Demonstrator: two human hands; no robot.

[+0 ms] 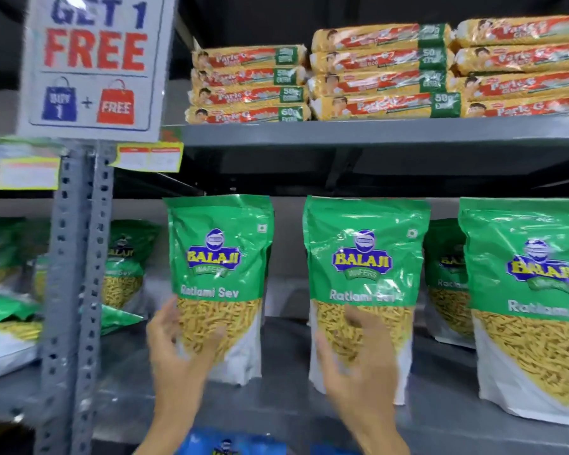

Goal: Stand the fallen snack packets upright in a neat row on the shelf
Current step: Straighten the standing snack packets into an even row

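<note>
Upper left of the frame: a promotional sign [94, 65] on the perforated grey upright [74, 290]. Left of centre, the left hand [174, 346] reaches up from the lower edge, fingers spread and curled around the lower left edge of the left packet [220, 284], which stands upright on the shelf [276, 412]. Centre: the right hand [358, 359], motion-blurred, fingers open, lies against the lower front of the middle packet [363, 287], also upright; a firm grip cannot be confirmed. Right edge: a third packet [532, 307] stands upright. Upper right: stacked biscuit packs [385, 73].
</note>
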